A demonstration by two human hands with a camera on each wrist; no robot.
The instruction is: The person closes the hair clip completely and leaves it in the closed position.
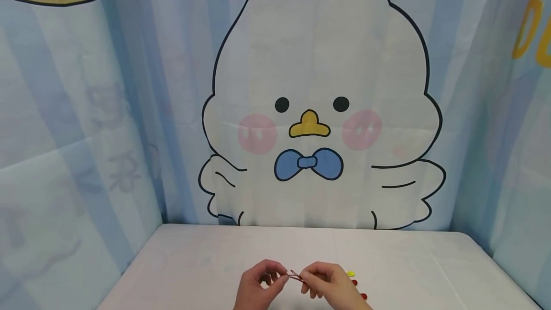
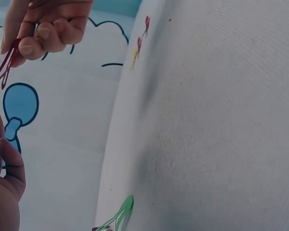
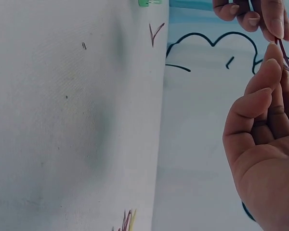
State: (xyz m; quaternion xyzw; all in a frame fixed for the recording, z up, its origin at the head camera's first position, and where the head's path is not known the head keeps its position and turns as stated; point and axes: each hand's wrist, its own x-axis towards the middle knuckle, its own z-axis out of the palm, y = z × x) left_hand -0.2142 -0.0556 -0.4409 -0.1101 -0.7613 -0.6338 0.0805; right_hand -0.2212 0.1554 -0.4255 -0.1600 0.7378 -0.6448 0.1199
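Farthest to my left, a bright green, teardrop-shaped hair clip, apparently coated metal [image 2: 120, 211], lies on the white-covered table [image 1: 206, 252], away from my grip.

Next comes my left hand [image 1: 262, 283]: thumb and forefinger meet at their tips, pinching one narrow end of a dark red, slender hair clip that looks like coated metal [image 1: 295, 277]. I hold that clip up off the table, in the gap between my hands. Its long axis runs roughly crosswise, from the left fingertips to the right, so neither hand is nearer; both are on it. The clip is sprung: its narrow parts stand apart in a V, and one free tip points toward the left hand without lying in its pinch, as far as I can see. I judge that any squeeze or pull hinges on that line, with the rounded end to the right and the split end to the left.

My right hand [image 1: 329, 282] is clamped on the rounded end between thumb and fingers.

Beyond it, on the table just past the right hand, lie a yellow slim hair clip [image 1: 350, 273] and two red, round-ended hair clips [image 1: 363, 296], untouched.
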